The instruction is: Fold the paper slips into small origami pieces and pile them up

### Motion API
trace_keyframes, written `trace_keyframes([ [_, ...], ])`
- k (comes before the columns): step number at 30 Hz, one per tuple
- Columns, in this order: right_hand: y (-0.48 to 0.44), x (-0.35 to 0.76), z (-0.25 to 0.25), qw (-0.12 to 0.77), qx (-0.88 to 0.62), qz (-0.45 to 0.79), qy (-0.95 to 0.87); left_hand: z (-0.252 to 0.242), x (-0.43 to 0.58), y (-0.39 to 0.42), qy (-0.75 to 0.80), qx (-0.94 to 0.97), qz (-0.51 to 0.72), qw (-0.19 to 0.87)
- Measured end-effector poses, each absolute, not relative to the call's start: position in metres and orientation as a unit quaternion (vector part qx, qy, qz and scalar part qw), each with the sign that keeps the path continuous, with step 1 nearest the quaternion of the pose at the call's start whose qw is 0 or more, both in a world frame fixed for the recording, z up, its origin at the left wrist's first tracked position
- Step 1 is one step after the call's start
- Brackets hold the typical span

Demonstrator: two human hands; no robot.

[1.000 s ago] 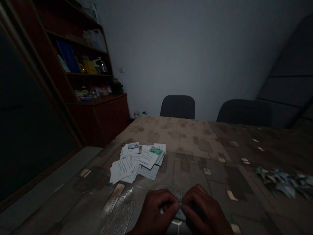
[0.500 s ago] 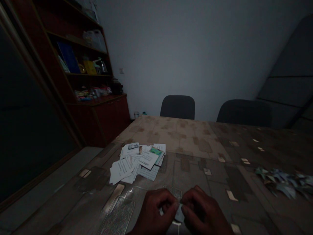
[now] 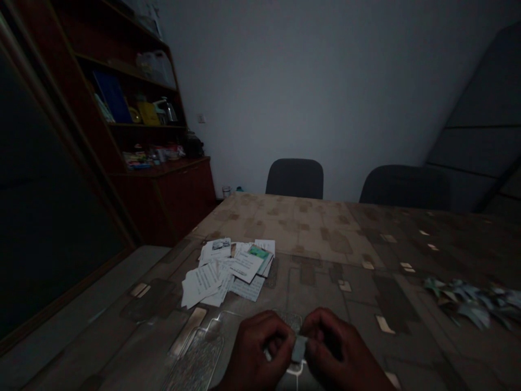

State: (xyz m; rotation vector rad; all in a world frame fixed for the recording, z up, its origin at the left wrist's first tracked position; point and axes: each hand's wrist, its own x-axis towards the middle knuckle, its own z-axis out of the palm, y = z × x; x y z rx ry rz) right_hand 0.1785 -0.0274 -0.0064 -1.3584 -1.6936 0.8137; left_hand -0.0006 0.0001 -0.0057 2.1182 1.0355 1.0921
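Close to the table's near edge, my left hand (image 3: 262, 347) pinches a small pale piece of paper (image 3: 299, 349) between thumb and fingers. On the other side of it, my right hand (image 3: 336, 345) is closed, its fingertips against the paper's right edge. The paper looks folded, though the dim light blurs its details. Beyond my hands to the left lies a loose pile of printed paper pieces (image 3: 207, 282), one with a green picture (image 3: 259, 252). Far to the right sits a heap of folded or crumpled papers (image 3: 474, 307).
A patterned cloth covers the table (image 3: 293, 222). Two dark chairs (image 3: 295, 177) stand along its far side, against a pale wall. At the left is a reddish-brown cabinet (image 3: 183, 187) whose shelves hold a blue folder (image 3: 113, 96), a kettle and other items.
My hands have moved slightly apart, and more of the small paper shows between them. My right hand has shifted a little to the right. The paper piles stay where they were.
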Motion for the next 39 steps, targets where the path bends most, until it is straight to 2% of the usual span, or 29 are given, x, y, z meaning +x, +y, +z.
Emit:
trace_keyframes([
  [7,-0.0281,0.1798,-0.0114,0.391,-0.512,0.283,-0.711,-0.0127,-0.0021,-0.0016,0.345,0.803,0.405,0.268],
  [12,-0.0269,0.1809,-0.0107,0.406,-0.496,0.291,-0.711,-0.0105,-0.0007,-0.0007,0.375,0.777,0.397,0.314],
  [18,-0.0258,0.1816,-0.0058,0.413,-0.561,0.338,-0.633,-0.0059,-0.0032,0.0035,0.438,0.714,0.403,0.369],
  [25,-0.0275,0.1817,-0.0102,0.397,-0.506,0.309,-0.700,-0.0098,0.0001,0.0014,0.422,0.699,0.391,0.425],
  [30,-0.0281,0.1842,-0.0142,0.421,-0.502,0.342,-0.674,-0.0067,0.0024,0.0010,0.433,0.644,0.379,0.504],
  [39,-0.0267,0.1830,-0.0084,0.370,-0.514,0.325,-0.702,-0.0129,0.0033,0.0017,0.420,0.698,0.348,0.463],
])
